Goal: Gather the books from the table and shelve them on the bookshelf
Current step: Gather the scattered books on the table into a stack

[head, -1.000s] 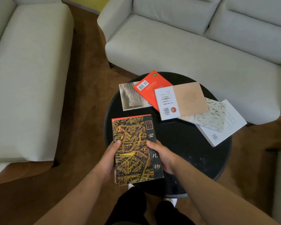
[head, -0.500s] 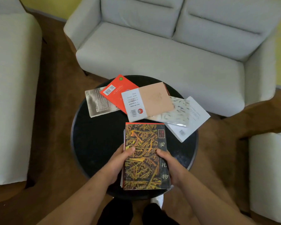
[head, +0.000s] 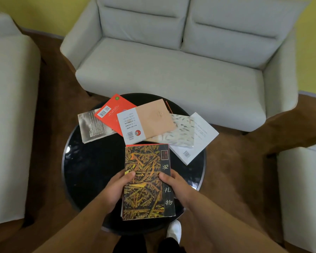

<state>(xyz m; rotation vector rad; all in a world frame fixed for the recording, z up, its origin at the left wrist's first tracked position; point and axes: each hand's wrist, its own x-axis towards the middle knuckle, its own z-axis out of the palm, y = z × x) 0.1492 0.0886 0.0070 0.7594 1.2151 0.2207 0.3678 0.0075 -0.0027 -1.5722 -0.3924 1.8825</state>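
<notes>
A black book with a gold straw pattern [head: 146,165] is held over the near half of the round black table [head: 91,170]. My left hand [head: 115,190] grips its left edge and my right hand [head: 175,187] its right edge, thumbs on the cover. Beyond it, overlapping books lie on the table: a grey one [head: 91,126] at the left, an orange one [head: 113,110], a tan and white one [head: 148,121] on top, a speckled cream one [head: 181,134], and a white one [head: 201,137] overhanging the right rim. No bookshelf is in view.
A pale two-seat sofa [head: 171,73] stands behind the table. Another pale seat [head: 7,115] is at the left and a white block [head: 303,189] at the right. Brown carpet [head: 235,179] surrounds the table. My feet [head: 173,232] show below the rim.
The view has shifted left and up, showing more of the sofa. The held book sits nearer the table's middle and is straighter; both hands keep their grip.
</notes>
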